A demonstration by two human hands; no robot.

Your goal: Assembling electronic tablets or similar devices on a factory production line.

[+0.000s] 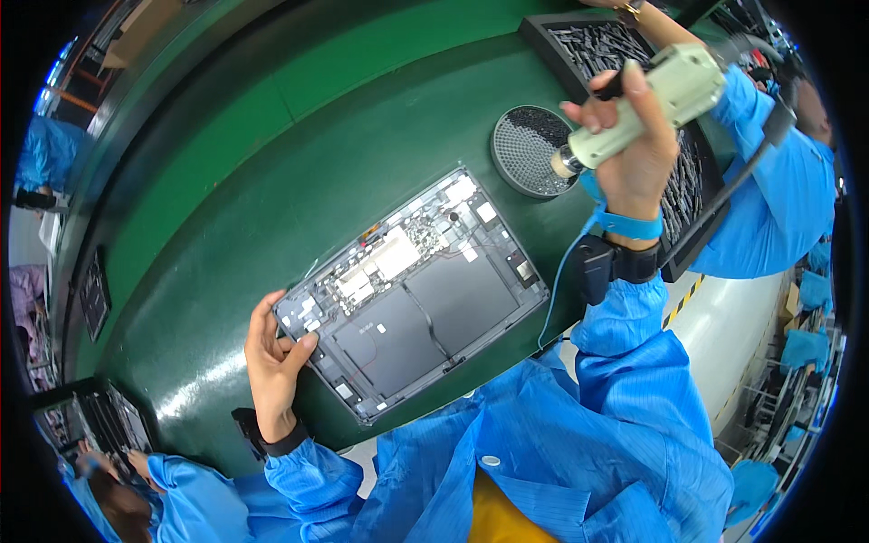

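Note:
An opened tablet-like device (pixel 421 303) lies tilted on the green table, its circuit board and two dark battery blocks bared. My left hand (pixel 276 353) grips its left corner, thumb on top and fingers at the side. In my right hand (pixel 638 140) is a pale green electric screwdriver (pixel 656 100), held up to the right of the device. Its tip points down over a round tray of small dark screws (pixel 534 149); whether the tip touches a screw I cannot tell. A blue wrist strap (pixel 631 225) with a cord circles my right wrist.
A black bin of small dark parts (pixel 602 45) stands at the far right, partly behind my right arm. A co-worker in blue (pixel 769 190) sits beside it. Another person (pixel 195 498) works at lower left near a dark tray (pixel 100 416). The screwdriver's cable (pixel 751 163) runs along the right.

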